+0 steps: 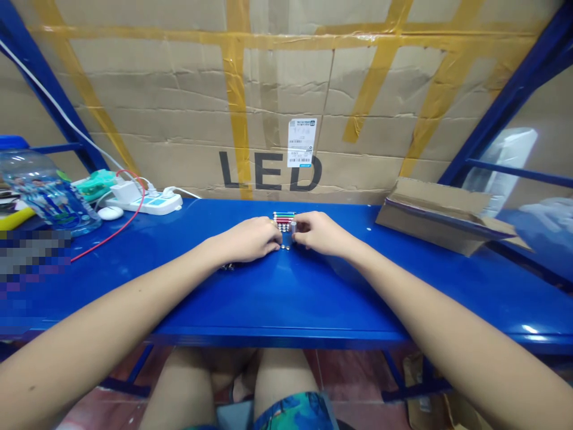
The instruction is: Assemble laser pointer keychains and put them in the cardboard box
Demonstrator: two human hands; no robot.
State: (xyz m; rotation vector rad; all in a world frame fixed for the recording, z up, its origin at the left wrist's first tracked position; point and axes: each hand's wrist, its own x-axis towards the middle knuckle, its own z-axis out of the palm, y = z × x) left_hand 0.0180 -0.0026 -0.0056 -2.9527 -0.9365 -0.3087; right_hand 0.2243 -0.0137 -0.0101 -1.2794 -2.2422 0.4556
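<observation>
My right hand [319, 233] pinches a small silver cylinder [293, 229] upright between thumb and fingers, at or just above the blue table [277, 298]. Facing it, my left hand [256, 240] is closed with its fingers curled low over the tabletop; what they hold, if anything, is hidden. Two tiny silver pieces [283, 246] lie between the hands, by the left fingertips. Just beyond, several small silver balls [283, 227] form rows. Behind these lie several thin coloured rods [284, 215], side by side. Small shiny metal bits [228, 267] show partly beneath my left wrist.
An open cardboard box [430, 209] rests at the right. To the left stand a plastic bottle [45, 191], a white power strip [156, 203] and a red cable [129, 230]. A large taped carton [179, 119] marked LED walls off the back.
</observation>
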